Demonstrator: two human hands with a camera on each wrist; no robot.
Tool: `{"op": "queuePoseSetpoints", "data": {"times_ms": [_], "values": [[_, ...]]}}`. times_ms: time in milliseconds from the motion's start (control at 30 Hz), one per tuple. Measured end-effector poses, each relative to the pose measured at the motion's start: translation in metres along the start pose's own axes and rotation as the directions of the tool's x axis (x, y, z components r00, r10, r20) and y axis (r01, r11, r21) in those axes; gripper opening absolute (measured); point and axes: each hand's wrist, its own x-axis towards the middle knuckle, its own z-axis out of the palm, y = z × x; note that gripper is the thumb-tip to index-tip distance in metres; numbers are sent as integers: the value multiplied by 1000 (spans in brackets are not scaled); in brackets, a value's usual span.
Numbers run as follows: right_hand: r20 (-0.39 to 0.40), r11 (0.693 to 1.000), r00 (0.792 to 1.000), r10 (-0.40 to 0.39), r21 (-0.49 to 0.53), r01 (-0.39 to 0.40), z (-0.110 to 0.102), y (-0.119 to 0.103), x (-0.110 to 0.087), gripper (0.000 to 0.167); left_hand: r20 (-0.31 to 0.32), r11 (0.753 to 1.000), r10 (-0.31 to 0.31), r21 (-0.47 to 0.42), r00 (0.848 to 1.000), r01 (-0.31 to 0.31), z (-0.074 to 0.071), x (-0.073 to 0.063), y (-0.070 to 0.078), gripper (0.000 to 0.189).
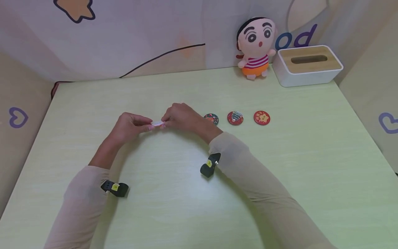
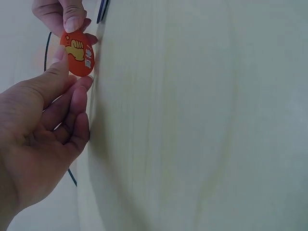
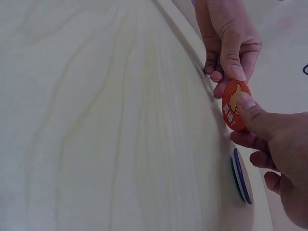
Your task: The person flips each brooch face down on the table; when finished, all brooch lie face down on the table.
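My feed: left grip (image 1: pixel 129 128) and right grip (image 1: pixel 181 117) both pinching the red thumbs-up badge (image 2: pixel 81 55). Likely mid-handling; next move probably needs one side released.

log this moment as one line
left hand: pinches red disc | right hand: pinches same disc | three other discs: in row on table

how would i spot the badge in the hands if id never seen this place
On the pale table, find the left hand and right hand, left of a row of three badges. Pinched between them is a round red-orange badge with a yellow thumbs-up. It alone is held; the others lie on the table.
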Motion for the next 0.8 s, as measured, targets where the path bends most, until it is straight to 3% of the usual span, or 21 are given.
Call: {"op": "queuePoseSetpoints", "data": {"times_ms": [233, 533, 800], "values": [[42, 997, 998, 47, -70, -44, 1, -2, 1, 39, 6, 999, -3, 35, 1000, 3, 2, -1, 3, 37], [26, 998, 998, 56, 20, -56, 3, -1, 2, 32, -9, 992, 76, 101, 997, -75, 6, 1, 1, 37], [22, 996, 997, 73, 55, -75, 4, 0, 2, 34, -18, 991, 76, 113, 997, -74, 10, 3, 0, 38]]}}
